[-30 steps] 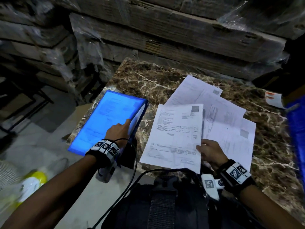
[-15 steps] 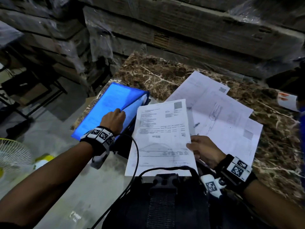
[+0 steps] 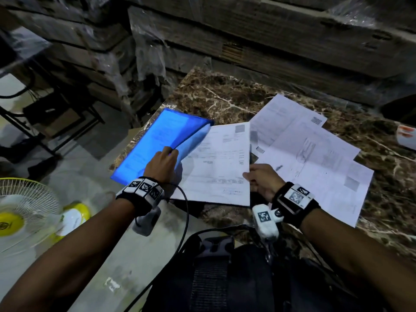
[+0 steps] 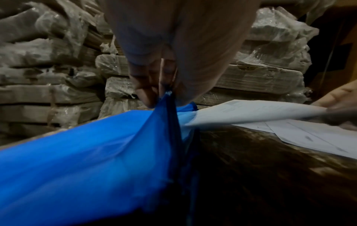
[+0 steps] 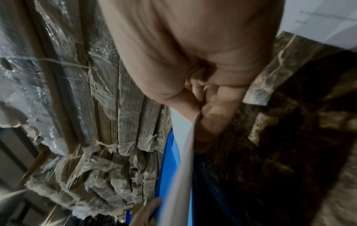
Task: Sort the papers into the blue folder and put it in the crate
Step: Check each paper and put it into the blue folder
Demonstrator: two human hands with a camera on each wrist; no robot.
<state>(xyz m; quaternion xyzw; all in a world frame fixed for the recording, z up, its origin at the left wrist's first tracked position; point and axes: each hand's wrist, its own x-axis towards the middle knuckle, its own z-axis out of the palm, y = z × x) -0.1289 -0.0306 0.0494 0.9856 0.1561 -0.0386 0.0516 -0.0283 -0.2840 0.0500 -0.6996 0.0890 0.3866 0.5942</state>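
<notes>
**Folder mouth held open, first sheet at the opening**

Far left, off the table: a fan on the floor, not in play.

Your left hand pinches the top flap of the blue folder at its near right edge and lifts it; the left wrist view shows fingertips clamped on the flap. The folder lies at the table's left corner, long axis running away from you and slightly right, its open side facing right, toward the paper. Its left edge sits close to the table edge, so don't shove it leftward.

Just right of that, the sheet is gripped at its near right corner by your right hand, thumb on top, fingers curled under. Its left edge already touches or overlaps the folder's lower leaf under the raised flap; exact depth can't be told.

The next move looks like a slide left, into the mouth. The right hand is the one on the paper; the left only holds the gap.

Further right, the remaining papers lie fanned and overlapping, with bare marble beyond. No crate seen.
</notes>
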